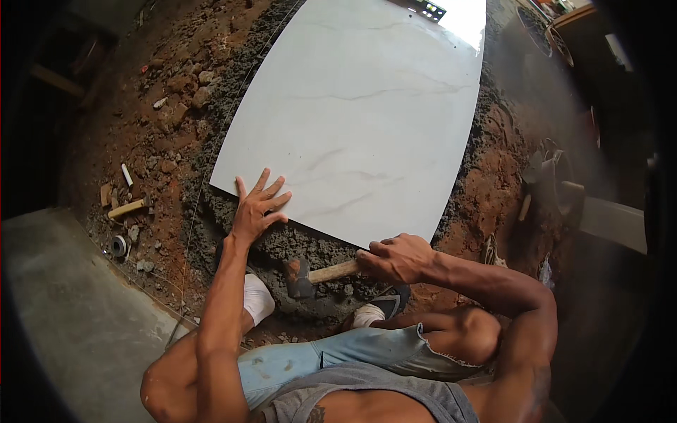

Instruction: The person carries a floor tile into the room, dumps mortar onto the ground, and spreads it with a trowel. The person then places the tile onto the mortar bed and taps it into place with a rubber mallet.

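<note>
A large white tile (352,113) with faint grey veins lies on a bed of dark wet mortar (296,240). My left hand (257,206) rests on its near left edge, fingers spread and pressed flat. In my right hand (398,259) is a hammer (331,272), gripped by its wooden handle at the tile's near right edge. The hammer's dark, rusty head points left, above the mortar between my feet. Near the far end of the tile lies a dark level-like bar (427,10), partly cut off by the frame's top.
Rubble and reddish soil (162,141) spread along the left, where a yellow-handled tool (130,208), a white stick (127,175) and a small roll (120,245) lie. A thin string (189,261) runs along the left side. Grey concrete slab (70,296) borders the lower left. Buckets stand at right.
</note>
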Tool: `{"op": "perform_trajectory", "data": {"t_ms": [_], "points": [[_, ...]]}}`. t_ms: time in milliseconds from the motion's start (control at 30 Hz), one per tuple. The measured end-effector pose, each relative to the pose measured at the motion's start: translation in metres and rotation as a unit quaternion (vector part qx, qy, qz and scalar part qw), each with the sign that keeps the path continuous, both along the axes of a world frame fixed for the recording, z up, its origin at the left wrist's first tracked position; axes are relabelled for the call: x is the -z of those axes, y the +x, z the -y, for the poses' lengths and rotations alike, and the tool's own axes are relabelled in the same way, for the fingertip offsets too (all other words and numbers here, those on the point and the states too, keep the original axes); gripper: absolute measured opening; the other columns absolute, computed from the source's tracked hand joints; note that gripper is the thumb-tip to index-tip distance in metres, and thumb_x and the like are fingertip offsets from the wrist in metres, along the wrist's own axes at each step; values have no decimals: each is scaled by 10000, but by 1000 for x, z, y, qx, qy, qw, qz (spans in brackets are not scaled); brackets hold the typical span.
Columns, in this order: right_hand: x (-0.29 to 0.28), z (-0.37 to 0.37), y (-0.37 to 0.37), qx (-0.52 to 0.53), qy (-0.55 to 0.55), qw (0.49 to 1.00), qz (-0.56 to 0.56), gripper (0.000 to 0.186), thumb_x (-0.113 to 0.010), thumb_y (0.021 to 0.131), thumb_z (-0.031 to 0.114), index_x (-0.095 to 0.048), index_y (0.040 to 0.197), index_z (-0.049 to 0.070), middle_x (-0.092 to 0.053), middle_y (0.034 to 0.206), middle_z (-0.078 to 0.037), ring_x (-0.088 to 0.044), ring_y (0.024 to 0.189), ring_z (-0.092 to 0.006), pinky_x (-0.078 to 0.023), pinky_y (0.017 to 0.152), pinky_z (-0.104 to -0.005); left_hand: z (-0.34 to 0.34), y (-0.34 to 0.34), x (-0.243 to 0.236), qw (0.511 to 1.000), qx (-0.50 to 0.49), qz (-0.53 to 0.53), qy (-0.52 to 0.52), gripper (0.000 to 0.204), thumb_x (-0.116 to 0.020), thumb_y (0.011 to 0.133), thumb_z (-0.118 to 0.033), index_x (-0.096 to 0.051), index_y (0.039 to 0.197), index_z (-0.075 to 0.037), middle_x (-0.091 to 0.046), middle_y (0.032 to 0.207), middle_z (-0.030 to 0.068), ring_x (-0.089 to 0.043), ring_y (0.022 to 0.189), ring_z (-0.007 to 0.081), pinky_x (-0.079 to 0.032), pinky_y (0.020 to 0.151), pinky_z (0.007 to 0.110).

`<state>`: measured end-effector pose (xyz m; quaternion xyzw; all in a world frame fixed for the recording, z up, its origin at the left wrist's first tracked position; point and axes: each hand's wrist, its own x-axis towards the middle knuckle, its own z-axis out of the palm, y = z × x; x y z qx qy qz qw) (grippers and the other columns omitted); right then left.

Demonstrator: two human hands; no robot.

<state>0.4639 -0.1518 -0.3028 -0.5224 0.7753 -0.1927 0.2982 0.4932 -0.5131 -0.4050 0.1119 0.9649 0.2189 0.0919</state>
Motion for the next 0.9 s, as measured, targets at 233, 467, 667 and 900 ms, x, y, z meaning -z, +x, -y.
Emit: {"op": "perform_trajectory", "data": {"t_ms": [233, 467, 667, 900], "points": [[-14, -17, -24, 198, 18, 972, 126, 346, -500, 988, 377, -473, 1072, 43, -624, 817, -209, -613, 747, -441, -485, 674, -510, -36, -43, -15, 999, -7, -12, 47, 449, -745, 810, -379, -693, 1181, -130, -555, 1394, 69, -303, 1438, 324, -18, 1126, 699], [17, 3, -117, 425, -121, 897, 12, 273, -461, 1022, 258, -410, 970, -5, -553, 599, -205, -556, 555, -430, -408, 520, -515, -149, -173, 29, 988, -38, -145, 26, 711, -512, 962, -404, -319, 1447, 79, -273, 1545, 226, -168, 1469, 373, -83, 1177, 585], [69, -30, -163, 494, -78, 866, -3, 274, -447, 1029, 244, -386, 949, -12, -541, 577, -234, -532, 518, -446, -393, 499, -516, -182, -181, 36, 986, -74, -139, -54, 774, -486, 959, -434, -212, 1476, 73, -185, 1572, 216, -108, 1483, 348, -121, 1203, 490], [80, -16, -180, 474, -100, 875, -10, 291, -469, 1019, 251, -395, 927, -15, -552, 601, -258, -539, 545, -469, -395, 515, -541, -181, -181, 31, 986, -74, -129, -72, 762, -496, 952, -420, -237, 1471, 74, -193, 1568, 220, -128, 1476, 356, -125, 1202, 487]]}}
